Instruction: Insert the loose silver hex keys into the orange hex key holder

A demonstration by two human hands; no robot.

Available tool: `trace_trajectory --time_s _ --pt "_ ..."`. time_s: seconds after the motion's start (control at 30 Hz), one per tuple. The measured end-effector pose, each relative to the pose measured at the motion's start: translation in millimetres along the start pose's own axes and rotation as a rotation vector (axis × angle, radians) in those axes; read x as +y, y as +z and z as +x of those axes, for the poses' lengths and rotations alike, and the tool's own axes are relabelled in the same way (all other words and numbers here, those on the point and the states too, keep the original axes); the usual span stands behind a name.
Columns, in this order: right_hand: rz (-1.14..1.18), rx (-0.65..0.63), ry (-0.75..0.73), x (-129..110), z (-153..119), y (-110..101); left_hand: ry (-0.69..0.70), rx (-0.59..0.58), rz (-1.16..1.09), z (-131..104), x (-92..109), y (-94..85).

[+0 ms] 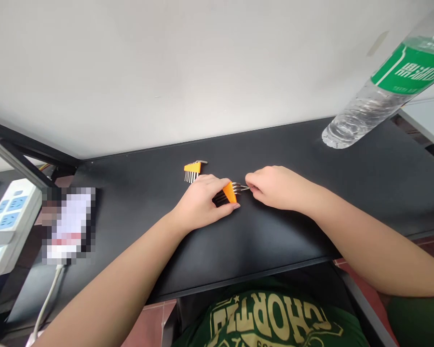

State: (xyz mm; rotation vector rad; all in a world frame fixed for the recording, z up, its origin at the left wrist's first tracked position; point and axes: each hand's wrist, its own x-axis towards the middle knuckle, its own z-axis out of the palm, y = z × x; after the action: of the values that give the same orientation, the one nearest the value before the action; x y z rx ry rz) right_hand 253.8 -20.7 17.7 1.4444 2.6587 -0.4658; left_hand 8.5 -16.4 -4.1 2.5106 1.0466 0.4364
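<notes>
My left hand [204, 200] is closed round an orange hex key holder [230, 192], thumb and fingers on its two sides. Several metal hex keys [236, 188] stick out of the holder, their bent ends toward the right. At those ends my right hand [275, 187] pinches a thin hex key [244, 188]; its fingertips hide the far end. Just beyond my left hand, a second orange hex key set [193, 167] lies on the black table [271, 236], one bent key jutting from its top.
A tall water bottle [369, 106] with a green label stands at the back right. On the left lies a pixelated phone-like object [70, 221] with a white cable [49, 299]. Beyond it are a white power strip [12, 217] and a dark metal frame [32, 149]. A pale wall [166, 72] borders the table's back.
</notes>
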Motion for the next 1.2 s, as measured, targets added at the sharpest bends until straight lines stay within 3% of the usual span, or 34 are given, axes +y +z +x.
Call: trace_trajectory --time_s 0.27,0.9,1.2 --pt "0.092 0.003 0.052 -0.2 0.8 -3.1 0.007 -0.001 -0.009 -0.6 -0.8 0.6" --pt "0.139 0.034 -0.003 4.1 0.8 1.4 0.003 -0.010 -0.004 0.6 0.2 -0.4" --pt "0.188 0.087 0.001 7.1 1.0 2.4 0.029 0.056 0.011 -1.8 -0.5 0.9"
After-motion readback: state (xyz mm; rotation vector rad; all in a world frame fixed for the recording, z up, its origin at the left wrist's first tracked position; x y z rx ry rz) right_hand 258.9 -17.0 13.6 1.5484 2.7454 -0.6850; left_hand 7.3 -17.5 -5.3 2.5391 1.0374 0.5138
